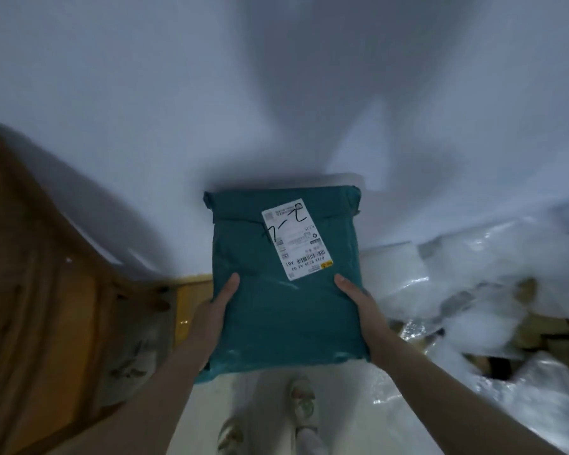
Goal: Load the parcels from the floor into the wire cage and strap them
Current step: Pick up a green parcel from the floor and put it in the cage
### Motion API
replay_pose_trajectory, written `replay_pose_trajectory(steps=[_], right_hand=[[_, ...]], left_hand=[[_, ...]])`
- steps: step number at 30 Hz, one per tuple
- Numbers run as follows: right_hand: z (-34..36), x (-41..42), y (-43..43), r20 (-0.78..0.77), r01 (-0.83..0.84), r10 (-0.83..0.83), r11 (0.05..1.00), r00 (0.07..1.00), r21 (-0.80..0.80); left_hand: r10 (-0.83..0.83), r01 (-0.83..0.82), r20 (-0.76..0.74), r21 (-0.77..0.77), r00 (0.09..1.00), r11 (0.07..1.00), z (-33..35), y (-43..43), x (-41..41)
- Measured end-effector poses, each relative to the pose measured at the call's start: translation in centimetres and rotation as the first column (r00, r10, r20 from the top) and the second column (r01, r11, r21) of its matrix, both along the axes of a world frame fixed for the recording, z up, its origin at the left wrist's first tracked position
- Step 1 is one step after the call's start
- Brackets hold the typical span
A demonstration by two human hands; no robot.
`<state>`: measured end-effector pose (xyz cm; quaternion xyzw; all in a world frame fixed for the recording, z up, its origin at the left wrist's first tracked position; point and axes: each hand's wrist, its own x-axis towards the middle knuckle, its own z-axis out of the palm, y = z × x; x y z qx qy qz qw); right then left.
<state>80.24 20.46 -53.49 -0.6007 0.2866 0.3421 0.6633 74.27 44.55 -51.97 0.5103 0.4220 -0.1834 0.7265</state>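
Flat teal plastic mailer parcel [286, 290], white shipping label [296, 239] on top; left hand [216, 310] and right hand [358, 303] grip opposite edges.

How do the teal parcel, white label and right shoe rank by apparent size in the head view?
teal parcel
white label
right shoe; the shoe is farther off, so it only looks smallest.

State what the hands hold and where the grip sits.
The teal parcel, in both hands: the left hand grips its left edge, the right hand its right edge, both on the half nearer the person.
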Motion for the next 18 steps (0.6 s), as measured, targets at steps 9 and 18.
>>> replay_pose_trajectory(steps=[9,18], right_hand=[[23.9,-3.1,-9.7,0.374,0.243,-0.235,0.97,0.897,0.027],[39.5,-15.3,-17.8,0.587,0.597,-0.555,0.789,0.589,0.146]], left_hand=[[-0.278,0.274,0.381,0.067,0.882,0.959,22.4,-8.7,2.1],[-0.562,0.58,0.631,0.209,0.535,0.787,38.2,-19.5,1.4]])
